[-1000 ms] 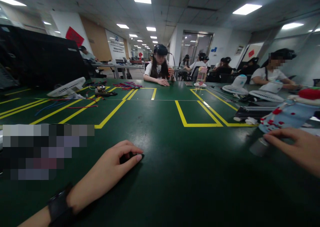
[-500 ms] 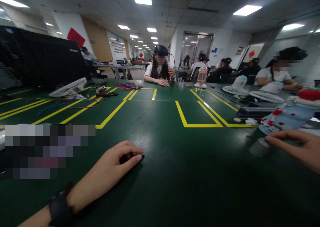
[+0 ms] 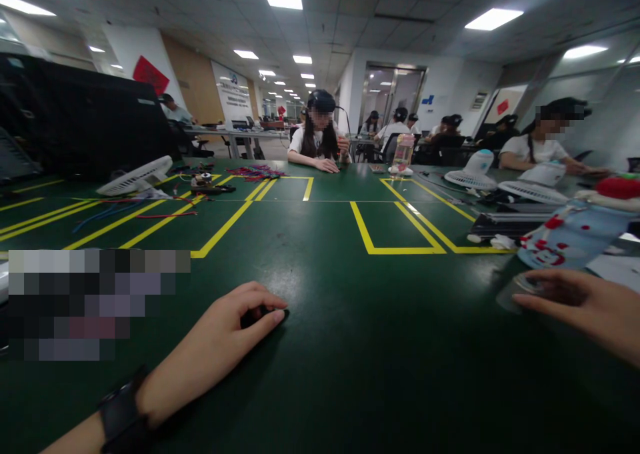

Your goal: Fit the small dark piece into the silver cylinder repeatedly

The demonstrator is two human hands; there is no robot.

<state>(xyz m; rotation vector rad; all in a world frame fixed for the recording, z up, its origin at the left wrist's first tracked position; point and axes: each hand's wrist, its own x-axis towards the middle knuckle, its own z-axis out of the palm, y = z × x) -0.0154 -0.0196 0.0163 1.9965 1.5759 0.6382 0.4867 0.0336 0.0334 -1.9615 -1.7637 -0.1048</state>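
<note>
On the green table (image 3: 320, 374), my left hand (image 3: 240, 321) rests with its fingers curled and the thumb against them. A tiny dark thing shows at its fingertips, too small to name. Over at the right, my right hand (image 3: 580, 301) has its thumb and fingers around the upper part of a small grey, partly see-through cylinder (image 3: 509, 295), which stands on the table. The fingers hide much of that cylinder. Just behind it is a light-blue bottle-shaped thing (image 3: 575, 234) with red and white decorations.
Yellow tape lines (image 3: 407, 251) mark the table. White fans (image 3: 135, 176) lie at the left and right. Wires (image 3: 257, 172) are heaped farther back, near a clear bottle (image 3: 403, 153). A person (image 3: 317, 141) sits opposite; another person (image 3: 545, 147) is at the right.
My right hand has shifted left over the grey cylinder, its thumb now in front and its fingers spread around the top. My left hand has stayed in place.
</note>
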